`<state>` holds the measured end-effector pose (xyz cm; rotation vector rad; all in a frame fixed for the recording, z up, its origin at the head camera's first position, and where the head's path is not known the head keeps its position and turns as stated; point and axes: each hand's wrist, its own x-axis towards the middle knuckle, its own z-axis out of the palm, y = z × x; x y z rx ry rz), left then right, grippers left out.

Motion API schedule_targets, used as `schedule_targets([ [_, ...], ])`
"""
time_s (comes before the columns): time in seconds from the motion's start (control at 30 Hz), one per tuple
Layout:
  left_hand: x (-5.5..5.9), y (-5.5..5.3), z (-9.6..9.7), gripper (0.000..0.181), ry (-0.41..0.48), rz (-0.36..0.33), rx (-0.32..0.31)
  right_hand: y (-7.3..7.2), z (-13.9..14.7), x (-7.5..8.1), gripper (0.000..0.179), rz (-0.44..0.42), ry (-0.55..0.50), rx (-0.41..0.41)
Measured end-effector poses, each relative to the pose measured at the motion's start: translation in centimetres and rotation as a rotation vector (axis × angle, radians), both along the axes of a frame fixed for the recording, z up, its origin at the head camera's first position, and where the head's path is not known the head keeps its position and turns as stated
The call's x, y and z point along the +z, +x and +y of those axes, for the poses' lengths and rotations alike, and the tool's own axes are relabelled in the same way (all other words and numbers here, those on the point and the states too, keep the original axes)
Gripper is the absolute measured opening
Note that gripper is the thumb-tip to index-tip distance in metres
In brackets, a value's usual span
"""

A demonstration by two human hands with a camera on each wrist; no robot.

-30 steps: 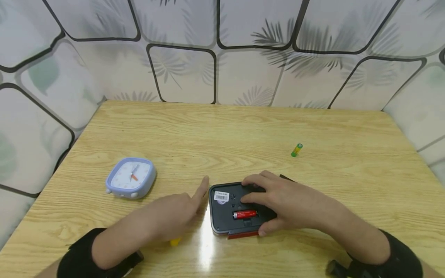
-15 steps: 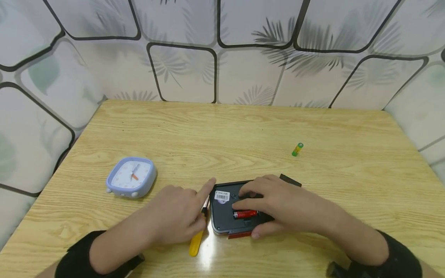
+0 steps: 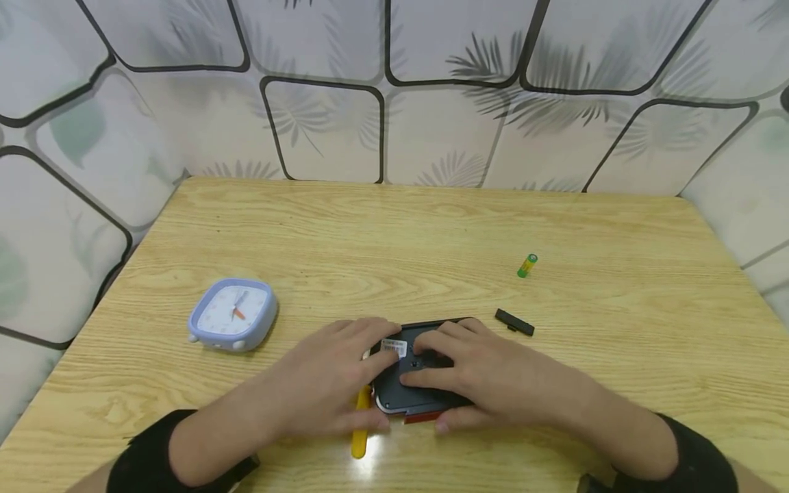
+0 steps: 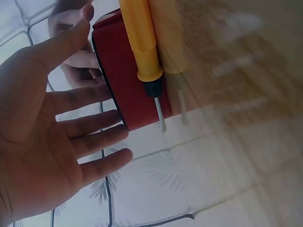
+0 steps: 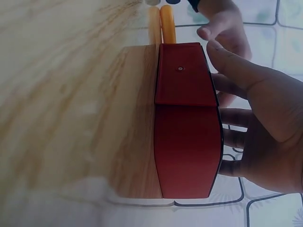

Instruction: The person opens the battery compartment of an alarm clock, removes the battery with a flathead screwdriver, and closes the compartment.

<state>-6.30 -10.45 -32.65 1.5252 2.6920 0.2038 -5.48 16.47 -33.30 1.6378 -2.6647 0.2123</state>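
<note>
A red-sided device with a black back lies back up on the table, a white label near its far left corner. My left hand spreads over its left edge, fingertips on the back. From the other side my right hand rests its fingers across the back, covering the red battery and its slot. In the right wrist view, the device's red side shows a small screw. A flat-bladed screwdriver with a yellow handle lies along the left side, partly under my left hand.
A small black battery cover lies just beyond my right hand. Farther back is a green and yellow battery. To the left stands a pale blue alarm clock. Patterned wall covering rises behind the wooden table.
My left hand has moved right from the table and screwdriver onto the device's left edge. The right hand has shifted slightly left, hiding the red battery and uncovering the black cover. The screwdriver has turned.
</note>
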Motion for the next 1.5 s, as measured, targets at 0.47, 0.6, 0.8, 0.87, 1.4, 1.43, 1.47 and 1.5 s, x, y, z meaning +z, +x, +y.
schedule_targets([
  [0.47, 0.08, 0.20, 0.00, 0.068, -0.118, -0.073, -0.002, -0.21, -0.46, -0.39, 0.038, 0.086, -0.046, 0.033],
  [0.6, 0.13, 0.16, 0.01, 0.067, -0.124, -0.069, -0.010, -0.24, -0.44, -0.45, 0.043, 0.094, -0.058, 0.038],
  [0.8, -0.03, 0.20, 0.15, 0.066, -0.102, -0.071, -0.029, -0.31, -0.56, -0.50, 0.051, 0.078, -0.036, 0.007],
  [0.87, -0.17, 0.26, 0.27, 0.066, -0.096, -0.076, -0.039, -0.36, -0.55, -0.54, 0.053, 0.085, -0.021, -0.005],
  [1.4, -0.44, 0.25, 0.44, 0.059, -0.122, -0.088, -0.043, -0.56, -0.48, -0.71, 0.062, 0.158, 0.041, 0.015],
  [1.43, -0.47, 0.25, 0.40, 0.059, -0.117, -0.086, -0.046, -0.56, -0.44, -0.71, 0.061, 0.158, 0.031, 0.014],
  [1.47, -0.50, 0.24, 0.37, 0.059, -0.115, -0.083, -0.048, -0.56, -0.41, -0.68, 0.057, 0.151, 0.018, 0.008],
  [1.5, -0.52, 0.23, 0.34, 0.059, -0.113, -0.078, -0.051, -0.58, -0.39, -0.65, 0.052, 0.139, 0.008, 0.001],
])
